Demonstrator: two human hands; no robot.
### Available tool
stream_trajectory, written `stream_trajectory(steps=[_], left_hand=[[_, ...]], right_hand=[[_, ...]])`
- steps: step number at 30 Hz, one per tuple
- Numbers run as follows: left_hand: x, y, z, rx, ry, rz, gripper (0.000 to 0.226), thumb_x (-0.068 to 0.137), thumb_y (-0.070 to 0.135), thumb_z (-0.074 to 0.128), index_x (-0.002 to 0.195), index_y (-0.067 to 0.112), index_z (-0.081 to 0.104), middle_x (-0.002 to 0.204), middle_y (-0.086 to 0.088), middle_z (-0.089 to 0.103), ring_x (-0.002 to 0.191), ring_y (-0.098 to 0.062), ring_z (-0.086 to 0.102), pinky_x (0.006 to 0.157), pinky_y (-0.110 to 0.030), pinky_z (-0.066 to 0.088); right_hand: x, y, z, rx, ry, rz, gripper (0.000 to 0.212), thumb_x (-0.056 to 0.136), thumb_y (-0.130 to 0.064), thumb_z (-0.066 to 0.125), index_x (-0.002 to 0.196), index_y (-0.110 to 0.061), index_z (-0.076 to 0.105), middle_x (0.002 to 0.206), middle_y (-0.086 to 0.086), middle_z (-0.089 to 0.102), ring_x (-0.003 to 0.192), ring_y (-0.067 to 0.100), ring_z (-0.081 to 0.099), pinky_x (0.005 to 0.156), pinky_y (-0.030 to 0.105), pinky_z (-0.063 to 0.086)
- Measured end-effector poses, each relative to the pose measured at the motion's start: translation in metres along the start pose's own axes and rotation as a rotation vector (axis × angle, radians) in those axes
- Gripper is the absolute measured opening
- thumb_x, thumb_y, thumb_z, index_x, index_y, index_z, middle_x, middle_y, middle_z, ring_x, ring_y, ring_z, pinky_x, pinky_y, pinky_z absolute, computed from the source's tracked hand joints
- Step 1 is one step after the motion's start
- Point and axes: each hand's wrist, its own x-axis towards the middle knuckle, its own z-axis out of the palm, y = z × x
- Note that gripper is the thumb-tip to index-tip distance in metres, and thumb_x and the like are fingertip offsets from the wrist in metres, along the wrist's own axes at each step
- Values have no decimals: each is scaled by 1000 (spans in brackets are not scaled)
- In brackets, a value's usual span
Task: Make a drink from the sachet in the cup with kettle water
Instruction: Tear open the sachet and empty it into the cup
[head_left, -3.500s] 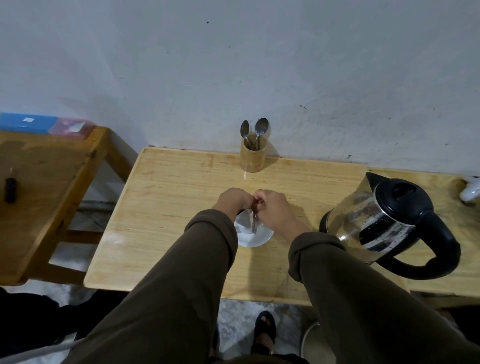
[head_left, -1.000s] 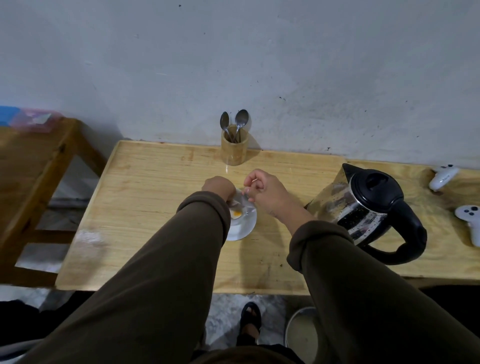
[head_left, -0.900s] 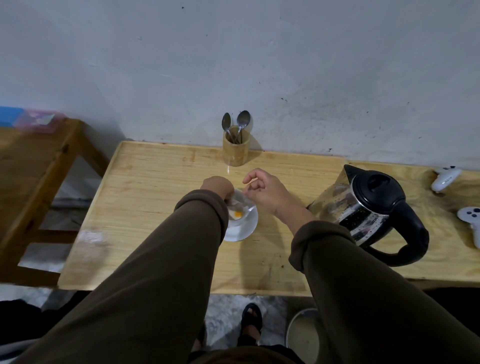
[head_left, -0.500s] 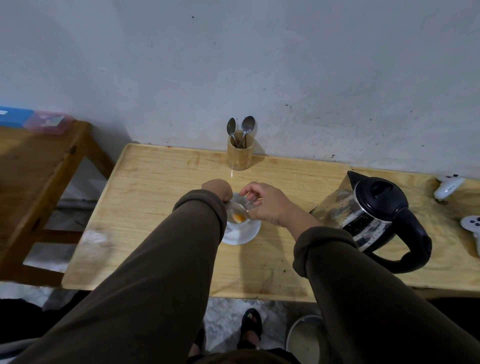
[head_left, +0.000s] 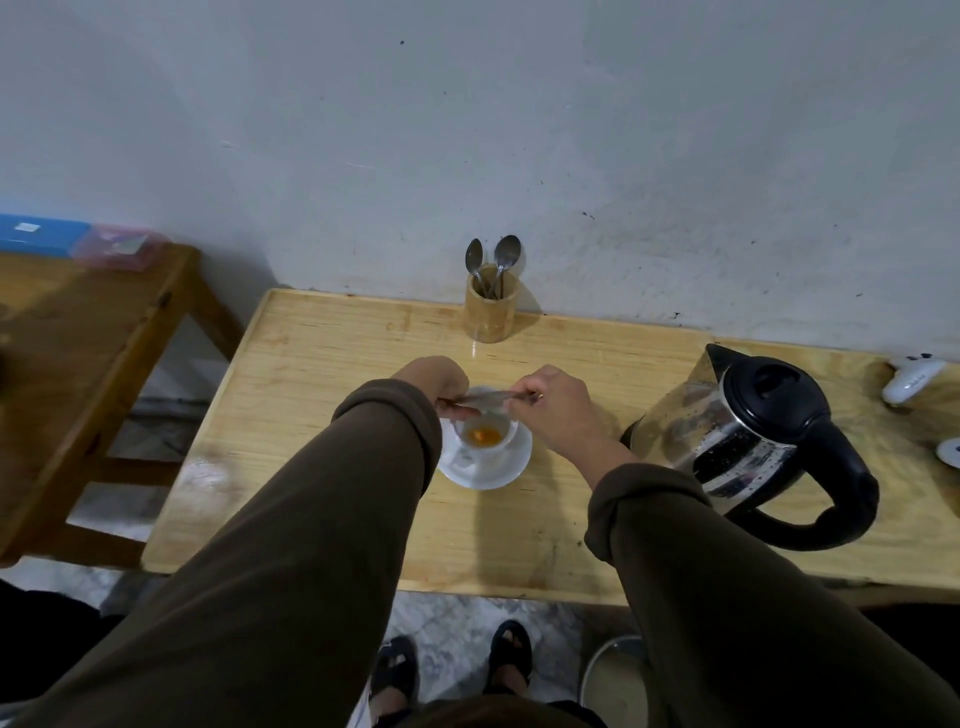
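Observation:
A white cup (head_left: 485, 444) stands on a white saucer (head_left: 506, 474) at the middle of the light wooden table (head_left: 322, 374). Orange powder lies in the cup's bottom. Both hands hold a thin sachet (head_left: 485, 399) stretched flat just above the cup. My left hand (head_left: 441, 387) pinches its left end, my right hand (head_left: 553, 410) its right end. A steel kettle (head_left: 748, 447) with a black lid and handle stands to the right of the cup.
A wooden holder (head_left: 491, 310) with two spoons stands at the table's back by the wall. White controllers (head_left: 911, 382) lie at the far right. A darker wooden table (head_left: 78, 343) with blue and pink boxes sits left. A bin (head_left: 615, 680) is on the floor.
The view shifted a little. Orange powder has come to lie in the cup. My right hand went back to the sachet, which is held out flat between both hands over the cup.

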Motion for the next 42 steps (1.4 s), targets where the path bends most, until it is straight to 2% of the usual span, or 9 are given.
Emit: stream_trajectory(steps=[9,11,13,15,17,21,30,37,42], left_hand=[[-16,-7,-1,224,82,25,28,95,3,44,69,3,53,65,-9,57,32,-7,57,30,-12,44],[-15,-12,-1,285,140,74,28,92,7,50,65,5,55,62,-6,57,47,-12,56,33,-15,43],[-17,-16,-1,464,191,146,26,90,15,53,64,11,57,66,-1,58,72,-18,62,52,-20,44],[-13,-20,-3,545,247,243,14,89,19,51,87,14,64,91,-2,64,105,-24,60,74,-25,44],[-14,-23,-3,560,240,319,31,88,18,55,118,15,59,119,-7,62,117,-27,54,87,-30,44],[-14,-28,0,497,202,472,26,85,17,65,110,12,67,116,-7,68,112,-24,59,87,-25,42],[-11,-36,5,373,204,434,25,90,15,59,112,11,68,114,-11,69,92,-16,54,81,-23,41],[-10,-40,3,409,207,441,27,89,12,56,113,10,69,96,-5,66,90,-18,53,79,-23,40],[-10,-40,0,366,204,404,27,89,12,58,115,9,66,114,-10,66,99,-21,55,82,-23,39]], right_hand=[[4,1,4,-47,72,57,20,88,-15,59,89,3,67,105,16,61,92,25,53,74,20,31],[4,0,6,-48,72,69,21,89,-15,58,90,5,67,105,17,60,86,19,47,74,20,31],[5,-1,7,-40,74,80,20,89,-14,58,89,4,67,106,17,60,86,17,46,74,21,32],[5,-1,8,-27,78,92,19,89,-12,57,89,5,66,106,17,60,85,18,47,73,22,33],[5,-1,8,-21,82,100,19,88,-11,57,89,6,65,105,17,59,84,18,47,73,23,34],[5,-3,9,-16,75,91,19,88,-11,58,90,5,67,99,13,57,86,20,49,73,22,33],[14,-4,17,-37,39,78,19,90,-13,57,100,-1,67,97,1,48,90,16,47,72,18,34],[20,-14,22,-108,13,53,18,88,-10,58,96,4,66,97,9,51,90,21,49,72,22,34],[19,-19,21,-98,-12,47,19,84,-11,65,70,-11,53,82,2,46,81,17,46,63,21,34]])
